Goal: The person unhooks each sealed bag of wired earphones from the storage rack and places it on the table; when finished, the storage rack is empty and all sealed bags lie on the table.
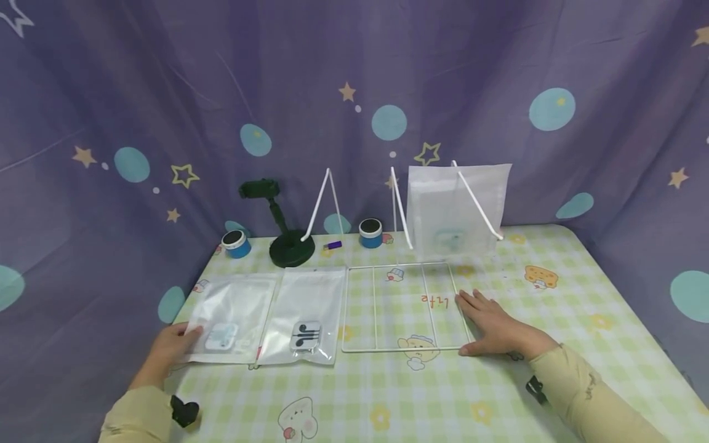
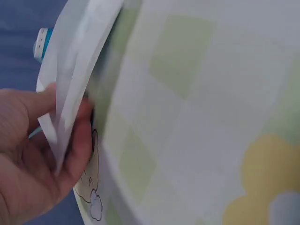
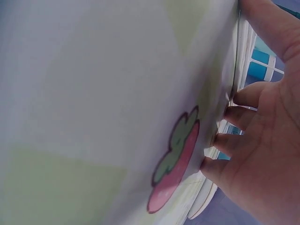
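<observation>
At the table's left side my left hand (image 1: 168,352) pinches the near left corner of a white zip bag (image 1: 244,295), which has a small pale square case (image 1: 221,336) inside. The left wrist view shows the bag's edge (image 2: 77,75) between thumb and fingers. Beside it lies a second zip bag (image 1: 312,295) holding earphones (image 1: 306,336) in a clear case. A white wire rack (image 1: 388,351) stands to the right of the bags. My right hand (image 1: 493,326) rests at the rack's right end, fingers spread and fingertips on the tablecloth (image 3: 93,93).
Another white bag (image 1: 460,203) is upright among the rack's raised wire arms (image 1: 401,209). Behind stand a dark green phone stand (image 1: 292,247), two blue-and-white round jars (image 1: 370,234) (image 1: 237,245) and a purple USB stick (image 1: 333,245). A purple curtain (image 1: 310,74) hangs along the back.
</observation>
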`<move>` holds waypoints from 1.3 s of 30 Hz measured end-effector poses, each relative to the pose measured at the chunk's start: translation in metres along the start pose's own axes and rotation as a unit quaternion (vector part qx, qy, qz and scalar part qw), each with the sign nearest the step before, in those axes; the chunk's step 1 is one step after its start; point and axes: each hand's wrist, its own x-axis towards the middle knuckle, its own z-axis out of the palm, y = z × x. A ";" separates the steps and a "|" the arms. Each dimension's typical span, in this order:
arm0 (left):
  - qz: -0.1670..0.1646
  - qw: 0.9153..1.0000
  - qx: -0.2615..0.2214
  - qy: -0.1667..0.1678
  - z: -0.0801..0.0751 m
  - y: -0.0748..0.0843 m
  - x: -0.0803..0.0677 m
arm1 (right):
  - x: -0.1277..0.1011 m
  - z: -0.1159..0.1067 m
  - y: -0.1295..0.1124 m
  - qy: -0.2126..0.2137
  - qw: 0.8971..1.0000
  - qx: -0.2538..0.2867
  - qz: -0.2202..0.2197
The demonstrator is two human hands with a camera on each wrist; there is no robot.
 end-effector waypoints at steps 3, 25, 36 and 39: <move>-0.007 0.996 0.082 0.032 -0.001 0.007 -0.004 | 0.000 -0.001 -0.002 0.000 1.000 0.000 0.001; 0.309 0.937 0.164 -0.009 0.129 0.179 -0.051 | -0.001 -0.003 -0.001 -0.003 1.000 0.002 0.001; 0.326 0.912 0.219 -0.121 0.183 0.209 -0.057 | -0.001 -0.001 0.000 0.007 1.000 0.014 0.002; 0.325 0.912 0.221 -0.123 0.184 0.210 -0.056 | -0.002 -0.001 -0.001 0.008 1.000 0.011 0.003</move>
